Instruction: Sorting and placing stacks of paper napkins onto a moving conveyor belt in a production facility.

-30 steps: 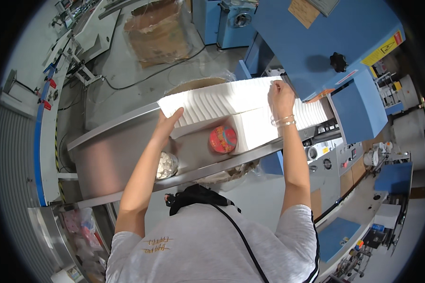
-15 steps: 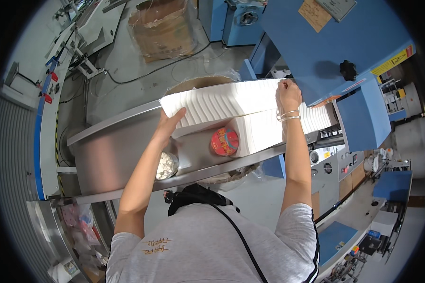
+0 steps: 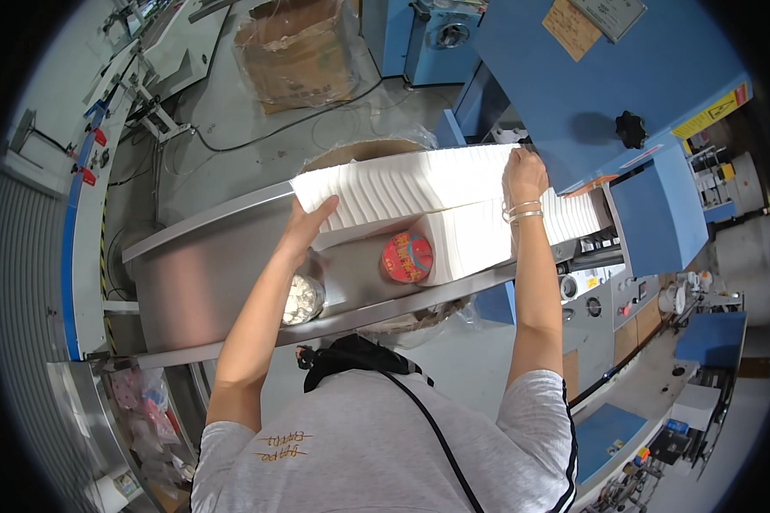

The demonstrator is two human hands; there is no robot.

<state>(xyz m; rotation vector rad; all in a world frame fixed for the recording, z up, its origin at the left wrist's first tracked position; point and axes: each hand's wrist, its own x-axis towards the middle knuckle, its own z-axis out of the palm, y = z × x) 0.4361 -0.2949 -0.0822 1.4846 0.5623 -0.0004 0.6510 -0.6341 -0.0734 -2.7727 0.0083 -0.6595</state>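
Left hand point(image 3: 306, 229) grips one end of a white stack point(image 3: 402, 178) along the tray's point(image 3: 214, 274) far edge. A jar point(image 3: 302, 303) and red tub point(image 3: 406, 257) sit nearer. Right hand point(image 3: 524, 175) curls at the stack's other end; I can't tell if it pinches. I think that stack is gathered, with more pads point(image 3: 577, 219) left by the blue machine point(image 3: 556, 103).

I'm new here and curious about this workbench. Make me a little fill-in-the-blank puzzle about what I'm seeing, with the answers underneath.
1. The left hand touches the ____ end of the long white stack.
2. The round thing on the metal trough is mostly ____ in colour.
3. Bracelets circle the person's ____ wrist.
4. The big machine at the upper right is painted ____.

Missing words: left; red; right; blue.
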